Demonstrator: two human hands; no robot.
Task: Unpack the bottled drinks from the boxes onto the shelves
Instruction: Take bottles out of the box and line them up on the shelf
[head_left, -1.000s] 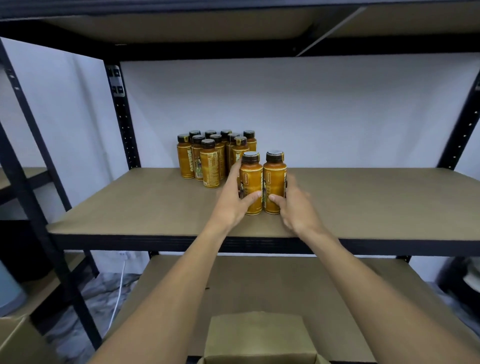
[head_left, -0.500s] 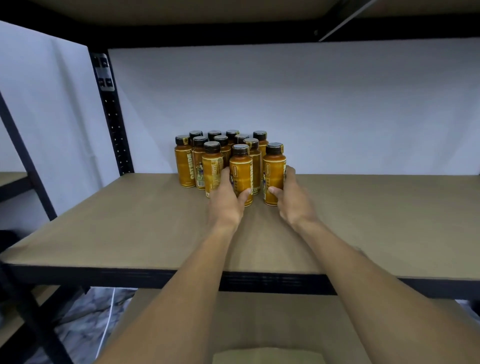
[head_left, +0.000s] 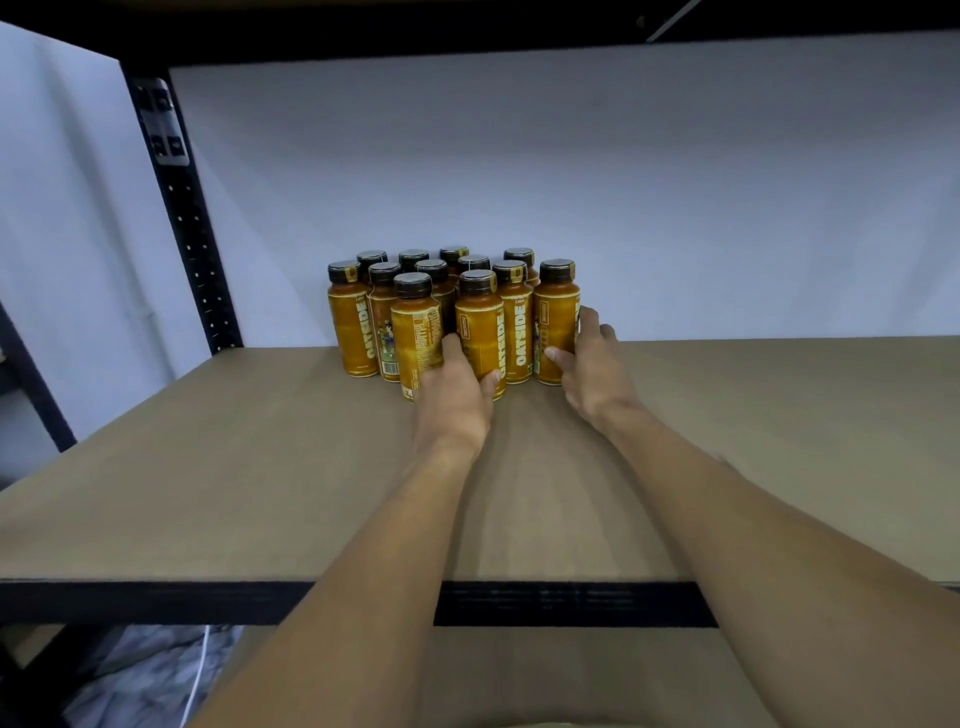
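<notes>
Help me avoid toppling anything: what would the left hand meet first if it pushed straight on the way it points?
The left hand grips a front bottle; straight on, that bottle would likely bump the packed bottles behind, though depth is unclear.

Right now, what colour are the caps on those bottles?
The bottle caps are black, seen best in the head view.

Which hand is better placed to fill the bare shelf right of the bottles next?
Probably the right. The right hand grips the rightmost bottle, next to the bare shelf board; the left hand holds a front bottle in the group's middle.
</notes>
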